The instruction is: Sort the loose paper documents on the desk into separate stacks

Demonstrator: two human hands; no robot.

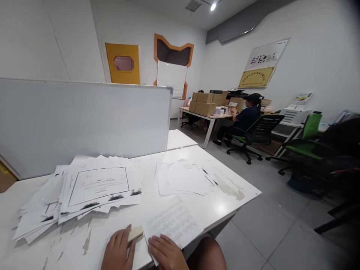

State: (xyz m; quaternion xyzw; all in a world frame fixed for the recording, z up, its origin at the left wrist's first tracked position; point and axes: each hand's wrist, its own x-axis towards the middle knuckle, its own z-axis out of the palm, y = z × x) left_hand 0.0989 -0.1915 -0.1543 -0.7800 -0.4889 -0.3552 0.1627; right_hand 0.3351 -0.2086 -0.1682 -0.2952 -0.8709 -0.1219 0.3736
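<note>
Sheet (176, 221) of printed text lies at the near edge of the white surface (70, 242), slightly askew. The right hand (166, 252) rests on its near left part, fingers laid flat and close together; its thumb is hidden, so I cannot tell whether it also pinches the paper. The left hand (118, 249) grasps a small cream block (136, 233) between thumb and fingers, just beside the sheet's left edge.

Beyond them are 2 piles of paper. The left pile (98, 183) is large and untidy, its top page bearing a black frame and dark smudges along the near side. The right pile (181, 178) is lower and mostly blank, just beyond the sheet. Brown stains mark the surface in places.

A whiteboard (84, 120) stands upright along the far side, behind the left pile. Well apart, a person (249, 114) in a dark cap and top sits at another table (209, 116), near stacked cartons (204, 103). A green chair (305, 142) stands further right.
</note>
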